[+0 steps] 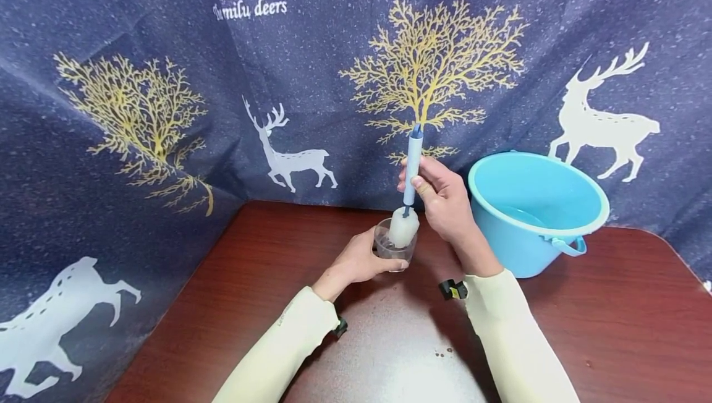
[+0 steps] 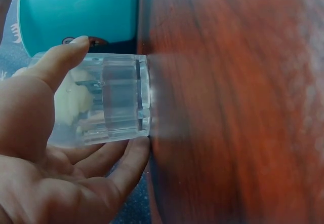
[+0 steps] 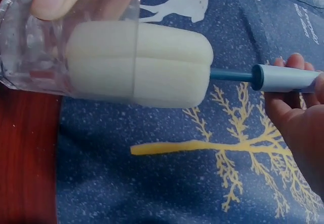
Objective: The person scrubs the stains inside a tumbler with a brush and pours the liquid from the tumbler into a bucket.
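My left hand grips a clear drinking glass, thumb on one side and fingers curled round the other. In the left wrist view the thick base of the glass is right at the table surface. My right hand holds the light blue handle of a sponge bottle brush between thumb and fingers. Its white sponge head is partly inside the glass, with the upper end sticking out past the rim. A dark blue stem joins sponge and handle.
A light blue bucket with a side handle stands on the right, close to my right forearm. Under everything lies a reddish-brown wooden table, with a few water drops near the front. A dark blue cloth printed with deer and trees hangs behind.
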A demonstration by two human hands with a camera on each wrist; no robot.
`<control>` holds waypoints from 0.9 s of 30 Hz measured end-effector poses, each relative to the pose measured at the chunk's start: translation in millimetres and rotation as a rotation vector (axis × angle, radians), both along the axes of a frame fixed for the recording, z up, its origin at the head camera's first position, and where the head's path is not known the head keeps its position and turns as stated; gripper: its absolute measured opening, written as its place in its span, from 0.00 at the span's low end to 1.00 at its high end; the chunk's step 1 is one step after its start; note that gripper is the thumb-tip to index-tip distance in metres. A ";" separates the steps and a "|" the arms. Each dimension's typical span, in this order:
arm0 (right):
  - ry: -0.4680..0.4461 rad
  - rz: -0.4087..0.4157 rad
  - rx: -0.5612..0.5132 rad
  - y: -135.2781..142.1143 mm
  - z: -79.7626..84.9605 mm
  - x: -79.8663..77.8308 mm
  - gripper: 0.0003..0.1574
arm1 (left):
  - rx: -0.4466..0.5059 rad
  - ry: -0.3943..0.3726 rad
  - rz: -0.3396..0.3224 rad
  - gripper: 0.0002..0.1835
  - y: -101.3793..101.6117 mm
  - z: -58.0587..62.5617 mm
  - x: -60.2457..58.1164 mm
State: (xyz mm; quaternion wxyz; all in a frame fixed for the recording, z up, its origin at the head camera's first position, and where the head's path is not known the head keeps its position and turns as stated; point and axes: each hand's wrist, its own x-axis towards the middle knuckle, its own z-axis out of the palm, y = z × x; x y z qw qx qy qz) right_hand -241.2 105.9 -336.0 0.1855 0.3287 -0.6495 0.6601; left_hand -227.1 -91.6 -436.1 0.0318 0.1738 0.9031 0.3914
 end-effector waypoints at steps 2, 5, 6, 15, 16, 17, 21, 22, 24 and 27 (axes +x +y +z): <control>-0.008 -0.006 0.024 0.9 2.0 0.5 0.17 | -0.003 0.004 0.007 0.37 -0.1 -0.3 0.1; -0.017 -0.012 0.050 1.4 5.1 2.0 0.16 | -0.006 0.012 0.014 0.34 0.1 -0.3 0.1; -0.024 -0.014 0.055 1.3 6.0 2.7 0.16 | -0.008 0.014 0.016 0.33 0.3 -0.2 0.2; -0.136 -0.081 0.090 -0.6 15.4 13.8 0.16 | -0.006 0.015 0.021 0.32 0.9 1.1 1.5; -0.150 -0.087 0.094 -1.0 16.4 15.2 0.16 | -0.005 0.013 0.020 0.32 0.7 1.3 1.5; -0.165 -0.089 0.096 -1.4 17.4 16.5 0.17 | -0.004 0.012 0.019 0.32 0.5 1.3 1.5; -0.215 -0.090 0.089 -2.5 20.8 20.0 0.17 | 0.010 0.006 0.016 0.33 0.2 1.2 1.1; -0.228 -0.090 0.081 -2.7 21.4 20.6 0.16 | 0.013 0.006 0.015 0.33 0.2 1.0 0.9; -0.250 -0.091 0.066 -2.7 22.3 21.4 0.16 | 0.014 0.006 0.013 0.33 0.3 0.6 0.5; -0.279 -0.088 0.043 -2.5 23.2 22.0 0.16 | 0.011 0.008 0.010 0.33 0.3 -0.3 -0.4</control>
